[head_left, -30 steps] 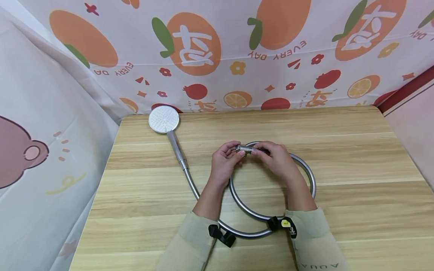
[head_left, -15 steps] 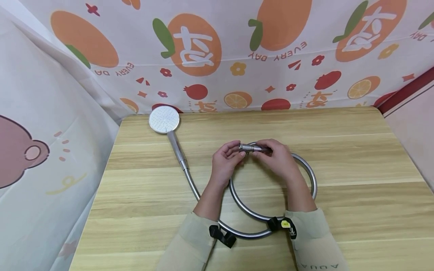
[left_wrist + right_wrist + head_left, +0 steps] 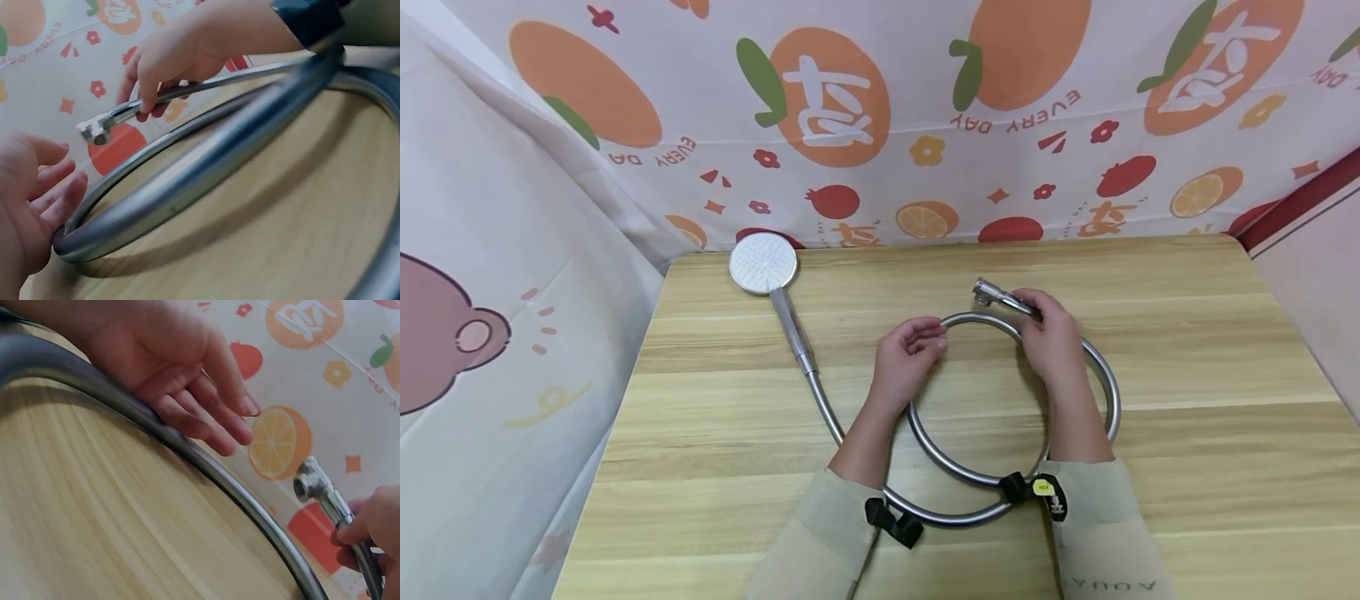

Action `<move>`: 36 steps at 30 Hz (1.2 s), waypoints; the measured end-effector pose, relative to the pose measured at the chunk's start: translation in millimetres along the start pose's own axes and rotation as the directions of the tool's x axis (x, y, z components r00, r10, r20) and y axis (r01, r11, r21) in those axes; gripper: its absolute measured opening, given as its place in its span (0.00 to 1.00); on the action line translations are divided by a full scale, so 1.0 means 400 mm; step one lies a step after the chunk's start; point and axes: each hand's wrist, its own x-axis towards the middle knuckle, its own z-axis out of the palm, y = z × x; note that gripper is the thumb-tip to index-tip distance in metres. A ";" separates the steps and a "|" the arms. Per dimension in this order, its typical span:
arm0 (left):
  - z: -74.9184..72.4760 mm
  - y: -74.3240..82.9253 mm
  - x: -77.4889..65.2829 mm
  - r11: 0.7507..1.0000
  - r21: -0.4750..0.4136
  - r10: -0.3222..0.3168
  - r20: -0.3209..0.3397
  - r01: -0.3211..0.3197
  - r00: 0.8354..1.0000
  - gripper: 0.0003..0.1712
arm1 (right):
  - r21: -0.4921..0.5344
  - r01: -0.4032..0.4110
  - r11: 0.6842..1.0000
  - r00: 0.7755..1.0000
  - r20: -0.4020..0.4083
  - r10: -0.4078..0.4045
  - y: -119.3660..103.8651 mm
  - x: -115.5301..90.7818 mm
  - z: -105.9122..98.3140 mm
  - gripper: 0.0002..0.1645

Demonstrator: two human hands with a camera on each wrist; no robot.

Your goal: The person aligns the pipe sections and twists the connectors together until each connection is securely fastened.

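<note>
My right hand (image 3: 1054,340) pinches the shower hose (image 3: 951,471) just behind its metal end fitting (image 3: 988,292). The fitting points left and is held over the back of the table; its threaded side opening (image 3: 301,487) shows in the right wrist view. My left hand (image 3: 904,362) holds nothing, its fingers loosely bent beside the looped hose. In the left wrist view its fingers lie close to the near bend of the loop, apart from the fitting (image 3: 97,131). At the hose's other end, the shower head (image 3: 763,264) lies spray face up at the back left.
The hose loops on the wooden table (image 3: 1210,400) between and under both forearms. A fruit-print cloth (image 3: 925,183) hangs along the back edge, and a pale curtain (image 3: 535,317) covers the left side. Black straps sit on both wrists.
My left hand has let go of the fitting. The right hand has carried the fitting and hose end right and away from me, shifting the loop slightly right. The shower head stays put.
</note>
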 end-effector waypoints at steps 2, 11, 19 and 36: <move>0.000 -0.003 -0.001 0.996 0.082 0.022 0.017 -0.023 1.000 0.18 | -0.018 -0.022 1.000 0.999 -0.028 0.022 0.011 0.005 -0.005 0.20; 0.007 -0.001 0.003 0.990 0.132 0.049 0.025 -0.052 0.998 0.16 | -0.079 -0.063 0.995 0.998 -0.010 0.063 0.042 0.023 -0.018 0.21; 0.015 0.003 0.016 0.985 0.164 0.047 0.048 -0.054 0.998 0.15 | -0.102 -0.098 0.990 0.995 0.017 0.100 0.055 0.039 -0.021 0.21; -0.016 0.019 0.049 0.935 0.343 0.082 0.047 -0.093 0.996 0.19 | -0.151 -0.117 0.982 0.980 0.140 0.138 0.037 0.069 -0.030 0.33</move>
